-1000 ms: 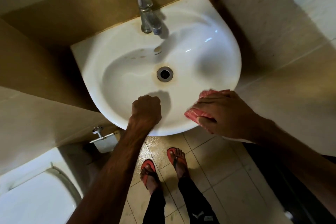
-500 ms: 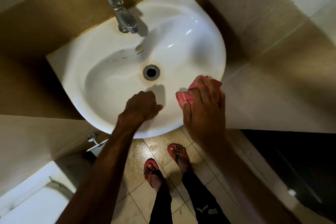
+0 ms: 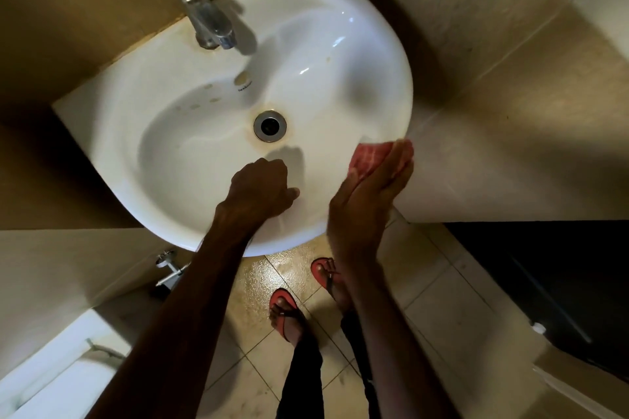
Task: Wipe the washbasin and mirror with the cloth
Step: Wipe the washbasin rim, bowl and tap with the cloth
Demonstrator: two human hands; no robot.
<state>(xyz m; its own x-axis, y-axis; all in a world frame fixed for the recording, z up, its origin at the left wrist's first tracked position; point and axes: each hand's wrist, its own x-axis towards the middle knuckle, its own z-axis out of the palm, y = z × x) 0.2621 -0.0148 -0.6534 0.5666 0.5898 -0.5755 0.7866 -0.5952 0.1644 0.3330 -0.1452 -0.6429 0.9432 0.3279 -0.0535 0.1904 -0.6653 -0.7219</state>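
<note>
Washbasin (image 3: 391, 54): white, wall-mounted, seen from straight above. Its back left corner lies in shadow against the brown wall tile. Chrome tap (image 3: 204, 17) at the back; its handle top is nearly cut off by the upper frame edge. Drain (image 3: 270, 126) in the middle of the bowl, with a yellowish ring of stain around it. There are a few faint spots on the bowl's back slope and small lettering under the tap, too small to read.

Cloth (image 3: 369, 156): red-pink with a pale check, bunched at the basin's right front rim and touching the edge. Only a part shows; the rest is covered by the right hand (image 3: 367, 194). That hand is seen edge-on, fingers straight and together, laid flat along the cloth and pressing it to the rim. The thumb is hard to make out behind the fabric.

Left hand (image 3: 260, 187): fingers curled into a fist, resting on the inner near wall of the bowl, thumb tip poking out to the right. Nothing shows in it, and its underside is hidden. It throws a dark shadow up toward the drain.

Below the rim are two feet in red sandals (image 3: 284, 306) on the wet-looking floor tiles (image 3: 265, 381); the right forearm crosses over the farther foot. A metal wall fitting (image 3: 168, 270) sits left of the left forearm, partly hidden by it. A white fixture (image 3: 51, 367) at lower left is cut off by the frame, and a dark area at far right is too dim to read.
</note>
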